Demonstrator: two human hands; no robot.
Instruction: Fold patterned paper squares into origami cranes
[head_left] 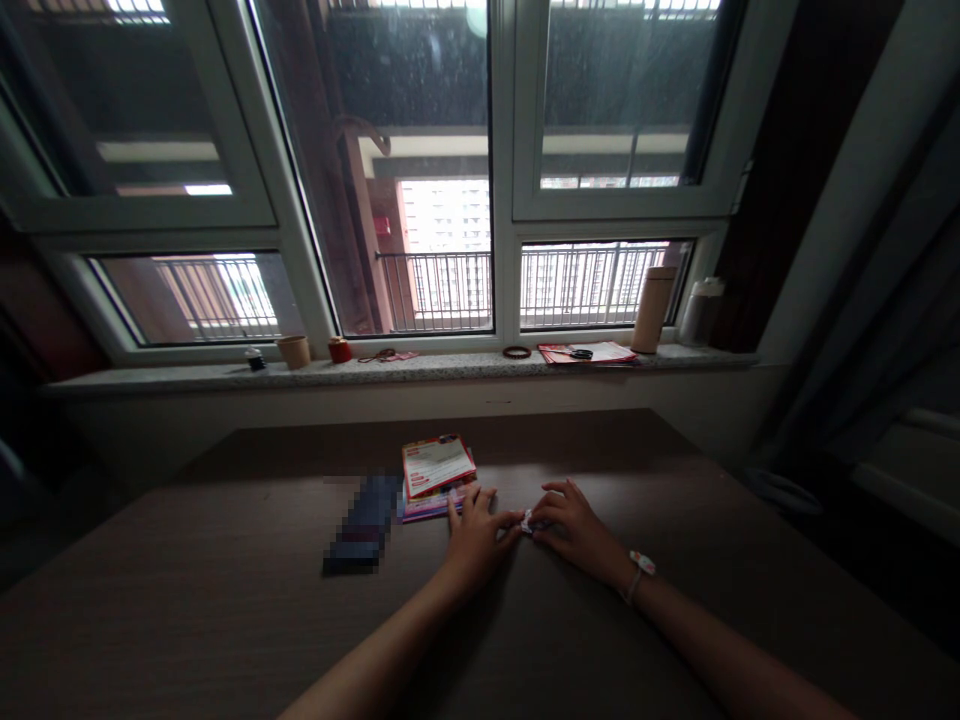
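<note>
Left forearm slants up and rightward from the bottom edge; right forearm comes in from lower right, slanting leftward. Hands meet low over the table [247,610]. Left hand [480,532]: thumb and forefinger pinched on a small white piece [527,521], other fingers spread toward the booklets [439,466]. Right hand [576,528]: fingers curled, tips closed on the piece's other side. Piece between both hands' fingertips, right of the booklets; mostly covered, so pointing and long axis unclear.
</note>
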